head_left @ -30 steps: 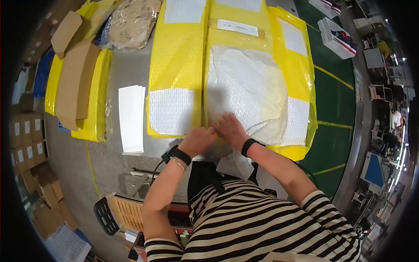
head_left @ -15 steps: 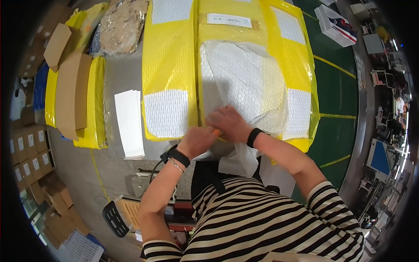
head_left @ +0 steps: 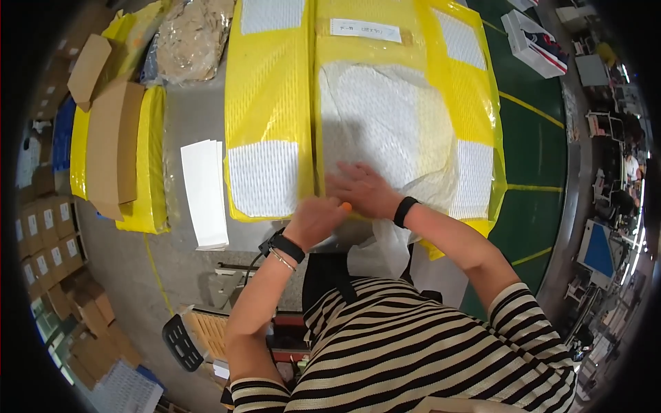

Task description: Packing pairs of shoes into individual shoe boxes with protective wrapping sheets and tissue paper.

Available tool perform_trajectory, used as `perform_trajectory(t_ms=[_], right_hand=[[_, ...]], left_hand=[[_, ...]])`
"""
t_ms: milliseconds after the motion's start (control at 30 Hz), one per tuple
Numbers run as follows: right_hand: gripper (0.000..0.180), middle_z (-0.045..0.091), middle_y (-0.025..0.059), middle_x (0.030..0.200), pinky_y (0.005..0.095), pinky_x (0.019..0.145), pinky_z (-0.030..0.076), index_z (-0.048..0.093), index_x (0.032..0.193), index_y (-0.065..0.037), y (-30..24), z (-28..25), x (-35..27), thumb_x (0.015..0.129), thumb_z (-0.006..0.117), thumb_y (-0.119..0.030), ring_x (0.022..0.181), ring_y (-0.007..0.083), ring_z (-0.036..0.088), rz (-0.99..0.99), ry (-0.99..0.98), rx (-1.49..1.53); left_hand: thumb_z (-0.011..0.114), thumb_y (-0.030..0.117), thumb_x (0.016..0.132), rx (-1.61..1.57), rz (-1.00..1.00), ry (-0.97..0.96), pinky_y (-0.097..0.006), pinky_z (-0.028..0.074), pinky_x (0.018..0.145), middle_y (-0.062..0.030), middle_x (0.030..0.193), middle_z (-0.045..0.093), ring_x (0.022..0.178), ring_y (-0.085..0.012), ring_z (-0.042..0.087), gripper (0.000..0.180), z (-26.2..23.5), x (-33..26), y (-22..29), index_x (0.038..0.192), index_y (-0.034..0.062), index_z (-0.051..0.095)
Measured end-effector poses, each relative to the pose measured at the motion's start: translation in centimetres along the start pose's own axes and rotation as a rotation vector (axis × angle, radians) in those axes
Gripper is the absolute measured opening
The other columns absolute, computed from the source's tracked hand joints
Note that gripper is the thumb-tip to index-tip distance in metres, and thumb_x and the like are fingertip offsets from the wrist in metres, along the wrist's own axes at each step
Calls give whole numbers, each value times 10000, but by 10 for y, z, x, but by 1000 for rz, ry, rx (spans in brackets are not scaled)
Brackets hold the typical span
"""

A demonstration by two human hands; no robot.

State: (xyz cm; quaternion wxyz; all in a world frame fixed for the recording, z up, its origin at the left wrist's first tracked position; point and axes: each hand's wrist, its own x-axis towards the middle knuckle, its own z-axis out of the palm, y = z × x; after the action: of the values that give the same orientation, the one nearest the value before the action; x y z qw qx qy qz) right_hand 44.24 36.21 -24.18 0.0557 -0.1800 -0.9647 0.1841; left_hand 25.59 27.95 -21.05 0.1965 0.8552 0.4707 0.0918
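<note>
1. Room: a grey floor (head_left: pixel 182 275) runs below; brown cartons (head_left: pixel 51 230) stack at left, and machines (head_left: pixel 599 251) line the right.
2. The grey surface (head_left: pixel 195 117) carries the packages; its near edge lies just before the person's body. A green strip (head_left: pixel 530 151) with yellow lines runs along its right.
3. A large yellow-wrapped package (head_left: pixel 270 89) lies across the surface in lengthwise sections, white patches on its outer ones.
4. At left, folded brown cardboard (head_left: pixel 113 144) rests on another yellow pack (head_left: pixel 155 158).
5. A thin white sheet (head_left: pixel 372 110) covers the near half of the package's middle section.
6. A clear bag (head_left: pixel 184 77) holds crumpled brown material; an open white box (head_left: pixel 525 45) on the strip holds dark shoes (head_left: pixel 549 49).
7. White cards (head_left: pixel 204 196) lie left of the package, grey surface showing between.
8. The right hand (head_left: pixel 365 191) lies palm down at the sheet's near end; whether its grip pinches anything, I cannot tell.
9. The left hand (head_left: pixel 313 220), just beside it, has its grip clenched around an orange-ended object (head_left: pixel 346 206), mostly hidden.
</note>
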Motion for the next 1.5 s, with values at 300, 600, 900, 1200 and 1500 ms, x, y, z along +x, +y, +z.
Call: perform_trajectory(t_ms=[300, 600, 900, 1200, 1500], right_hand=[[259, 617, 18, 1230, 426, 1014, 409, 682, 1082, -178, 11, -5, -4, 828, 644, -139, 1259, 324, 492, 24, 40, 170], [158, 685, 150, 971, 365, 783, 526, 695, 977, -26, -28, -101, -64, 838, 629, 7, 870, 330, 652, 645, 677, 350], [199, 671, 126, 1119, 420, 920, 472, 717, 958, -59, -96, -82, -163, 778, 662, 4, 1073, 339, 579, 998, 898, 49], [221, 668, 131, 1119, 399, 926, 479, 691, 1050, -60, -162, -48, -214, 832, 656, -55, 1049, 326, 609, 1141, 930, 287], [255, 662, 120, 1109, 398, 924, 484, 669, 1063, -63, -285, -3, -314, 813, 657, -16, 1056, 329, 606, 1233, 938, 287]], left_hand=[[604, 90, 851, -228, -204, 396, -419, 477, 861, -141, 1125, 617, 1037, -317, 598, 331, -27, -3, 11, 1179, 48, 597], [481, 503, 957, 127, -461, 400, -556, 300, 1102, -234, 1453, 403, 1343, -413, 380, 662, 33, 75, 5, 1424, 38, 416], [493, 514, 943, 86, -305, 289, -569, 232, 1131, -268, 1495, 331, 1375, -437, 321, 652, 14, 82, 37, 1440, 96, 436], [490, 500, 951, 246, -272, 111, -580, 201, 1136, -276, 1517, 290, 1393, -463, 280, 662, 55, 69, 5, 1458, 82, 402], [443, 325, 1016, -174, -96, 166, -568, 244, 1116, -285, 1481, 364, 1374, -418, 348, 493, 10, 66, 84, 1400, 16, 455]])
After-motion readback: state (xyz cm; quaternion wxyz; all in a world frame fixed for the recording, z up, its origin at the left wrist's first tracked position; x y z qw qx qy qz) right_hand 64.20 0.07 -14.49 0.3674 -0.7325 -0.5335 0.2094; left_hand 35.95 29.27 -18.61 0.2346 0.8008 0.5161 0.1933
